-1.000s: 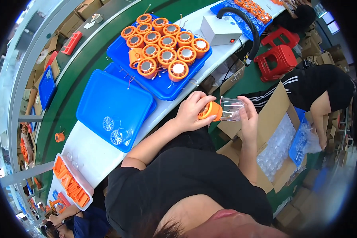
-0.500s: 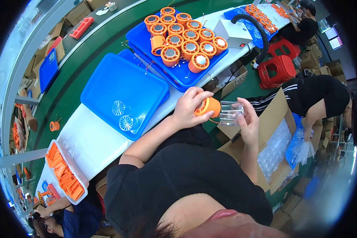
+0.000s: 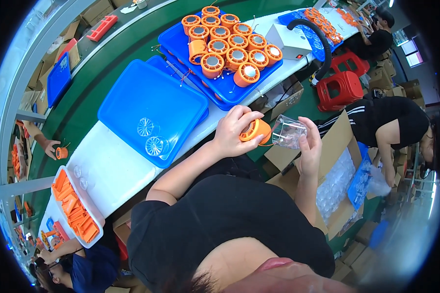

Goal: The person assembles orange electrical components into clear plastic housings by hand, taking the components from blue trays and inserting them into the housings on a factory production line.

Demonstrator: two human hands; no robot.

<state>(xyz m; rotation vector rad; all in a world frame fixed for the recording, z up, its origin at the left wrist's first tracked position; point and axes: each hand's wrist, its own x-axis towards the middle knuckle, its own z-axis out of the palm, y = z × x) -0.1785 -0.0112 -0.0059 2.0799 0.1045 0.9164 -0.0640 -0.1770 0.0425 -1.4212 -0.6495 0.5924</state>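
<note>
My left hand (image 3: 232, 131) is closed round an orange cylindrical housing (image 3: 257, 131), from which a thin wire hangs. A clear fluted plastic cup (image 3: 287, 133) sits between the fingers and thumb of my right hand (image 3: 310, 146). Cup and housing are side by side in front of my chest, the cup tilted with a small gap between them. Left of my hands lies a blue tray (image 3: 127, 105) with two clear cups (image 3: 155, 145) on it. Beyond it, another blue tray (image 3: 171, 36) carries several orange housings (image 3: 220, 33) with grey round tops and loose wires.
A white bin (image 3: 97, 229) of orange parts stands at the left end of the white table (image 3: 95, 161). A green belt (image 3: 90, 93) runs behind, where a co-worker's hand (image 3: 48, 146) is beside an orange housing. At right are a carton (image 3: 349, 128) of clear cups, red stools (image 3: 344, 88) and a bending person (image 3: 396, 117).
The clear cup has tilted and its end has come away slightly from the orange housing. A co-worker's hand has come to the housing on the belt. My left hand barely moved.
</note>
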